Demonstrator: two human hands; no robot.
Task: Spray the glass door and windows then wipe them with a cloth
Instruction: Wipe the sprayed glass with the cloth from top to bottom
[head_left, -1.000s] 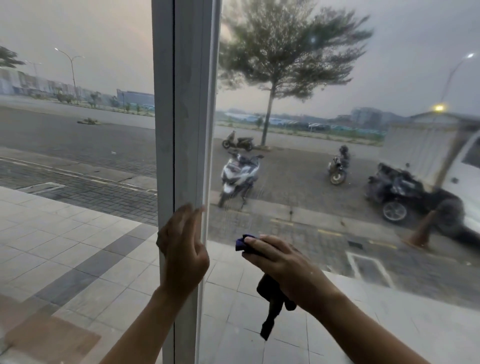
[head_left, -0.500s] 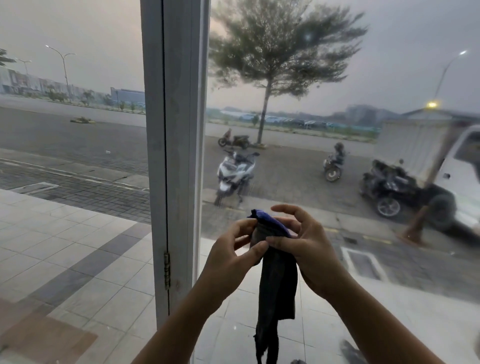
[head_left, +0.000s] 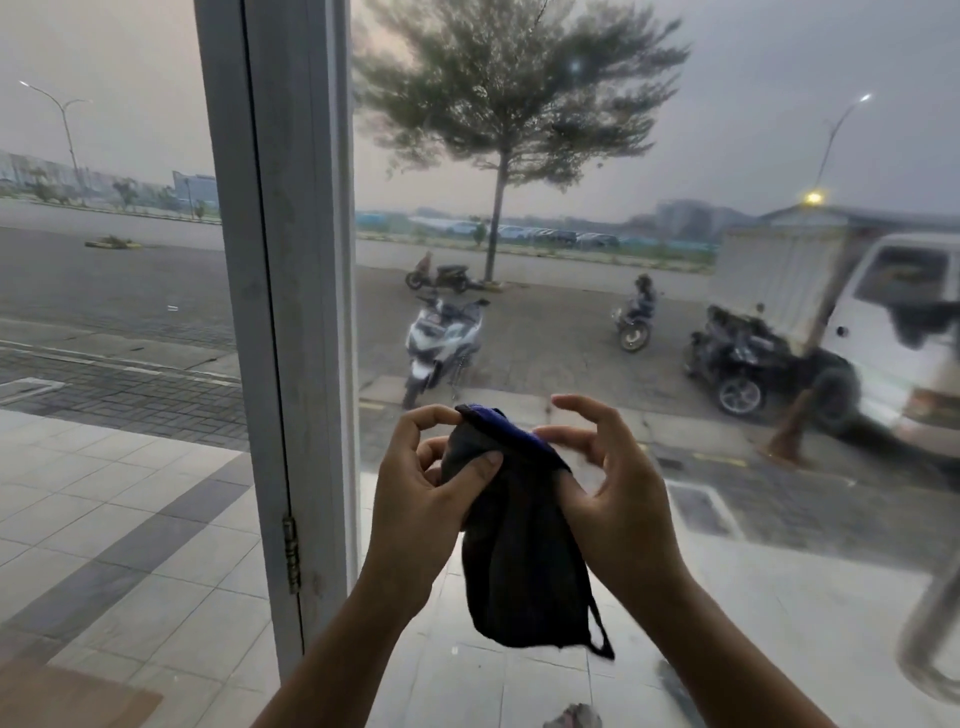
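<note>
Two hands are engaged on one item: the cloth (head_left: 522, 551), a dark piece with a blue upper edge, held up in front of the window glass (head_left: 779, 519) just right of the white door frame (head_left: 291, 312). The left hand (head_left: 421, 483) pinches the top edge between thumb and forefinger, its fingers clamped on the fabric. The right hand (head_left: 623, 499) takes the opposite edge with its thumb and lower fingers; its upper fingers are lifted and curled, touching nothing. The rest of the cloth hangs slack below both hands, apparently clear of the glass.

Assessment: the two-point hold along the top edge suits opening or refolding the cloth to present a fresh face, not wiping. No spray bottle is in view. A hinge (head_left: 292, 553) on the frame suggests the left panel is the door. A whitish haze on the lower part of the pane suggests wiping remains outstanding.
</note>
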